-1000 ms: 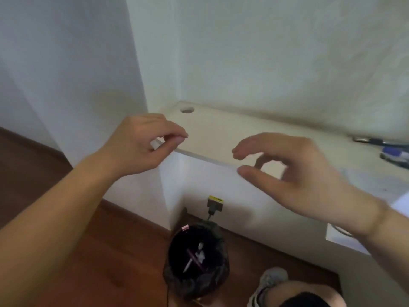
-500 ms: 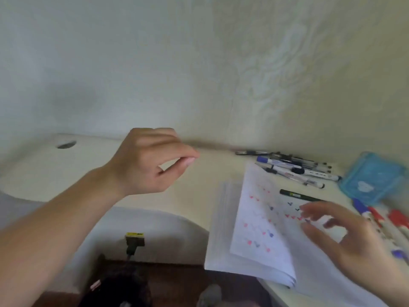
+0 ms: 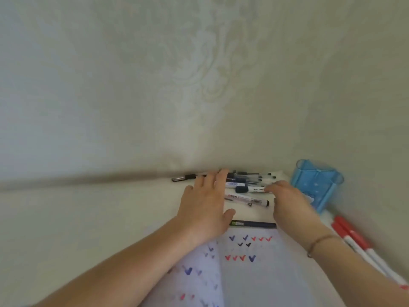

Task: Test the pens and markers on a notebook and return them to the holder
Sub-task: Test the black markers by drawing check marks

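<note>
Against the wall at the back of the bench (image 3: 88, 218), a cluster of pens (image 3: 245, 177) lies in a loose row, with a black-capped marker (image 3: 249, 189) just in front of it and a clear pen (image 3: 247, 200) nearer still. A dark pen (image 3: 253, 224) rests along the top edge of the open notebook (image 3: 247, 273), whose pages carry rows of red, blue and black ticks. The blue holder (image 3: 316, 185) stands to the right of the pens, apparently empty, and red-capped markers (image 3: 352, 235) lie beside it toward the bench's right edge.

Judging by the many ticks and the bare holder, testing looks largely done and the gathering step is starting. The next move calls for closing fingers around the loose pens, lifting them together, and dropping them upright into the holder without scattering any.

The left hand (image 3: 205, 209) lies flat, fingers straight and spread, fingertips on the left end of the cluster. The right hand (image 3: 290, 200) reaches palm-down with relaxed fingers touching the marker's white end; neither hand grips anything yet.
</note>
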{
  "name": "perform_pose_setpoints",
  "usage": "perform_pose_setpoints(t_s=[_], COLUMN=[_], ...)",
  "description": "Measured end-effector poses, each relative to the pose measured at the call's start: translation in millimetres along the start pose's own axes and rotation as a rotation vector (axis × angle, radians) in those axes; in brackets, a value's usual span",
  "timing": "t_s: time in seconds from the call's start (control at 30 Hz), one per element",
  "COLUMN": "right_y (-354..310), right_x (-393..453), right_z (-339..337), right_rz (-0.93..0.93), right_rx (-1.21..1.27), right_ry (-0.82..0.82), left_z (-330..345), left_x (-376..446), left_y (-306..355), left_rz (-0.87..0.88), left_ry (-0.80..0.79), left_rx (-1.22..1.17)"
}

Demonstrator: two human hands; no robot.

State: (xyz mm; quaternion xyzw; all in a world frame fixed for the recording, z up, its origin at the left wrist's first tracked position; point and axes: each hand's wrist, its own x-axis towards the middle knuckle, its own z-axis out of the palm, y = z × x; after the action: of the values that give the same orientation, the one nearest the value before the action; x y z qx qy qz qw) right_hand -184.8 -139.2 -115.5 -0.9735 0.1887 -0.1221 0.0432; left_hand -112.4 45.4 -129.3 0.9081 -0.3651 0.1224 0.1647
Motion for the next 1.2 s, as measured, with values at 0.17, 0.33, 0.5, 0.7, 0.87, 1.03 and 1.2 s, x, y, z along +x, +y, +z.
perform_pose_setpoints(t_s=[0.17, 0.33, 0.5, 0.7, 0.87, 1.03, 1.2], right_y=[11.2, 9.6, 1.4, -16.4, -15.7, 1.5, -17.5], right_x=[38.5, 51.3, 50.7, 5.2, -36.9, -62.5, -80.4], right_z=[13.5, 18.0, 10.0, -24.9, -49.7, -85.8, -69.0], right_rz=[-0.081, -0.169, -0.194, -0.481, -0.363, -0.221, -0.144], right_rx=[-0.272, -0.331, -0.369, -0.223, 0.343, 0.834, 1.161], right_ry=[-0.069, -0.078, -0.021, 0.273, 0.119, -0.108, -0.086], left_z=[23.0, 19.2, 12.3, 7.7, 7.6, 2.8, -2.6], left_x=[-12.9, -5.9, -4.8, -6.2, -6.4, -16.3, -23.1], left_y=[-18.9, -23.4, -17.7, -13.1, -13.4, -5.8, 2.2], left_rz=[0.108, 0.104, 0.130, 0.173, 0.326, 0.367, 0.496], left_ry=[0.079, 0.148, 0.215, 0.327, 0.313, 0.148, 0.044], left_rx=[-0.078, -0.320, -0.415, -0.424, -0.322, -0.471, -0.571])
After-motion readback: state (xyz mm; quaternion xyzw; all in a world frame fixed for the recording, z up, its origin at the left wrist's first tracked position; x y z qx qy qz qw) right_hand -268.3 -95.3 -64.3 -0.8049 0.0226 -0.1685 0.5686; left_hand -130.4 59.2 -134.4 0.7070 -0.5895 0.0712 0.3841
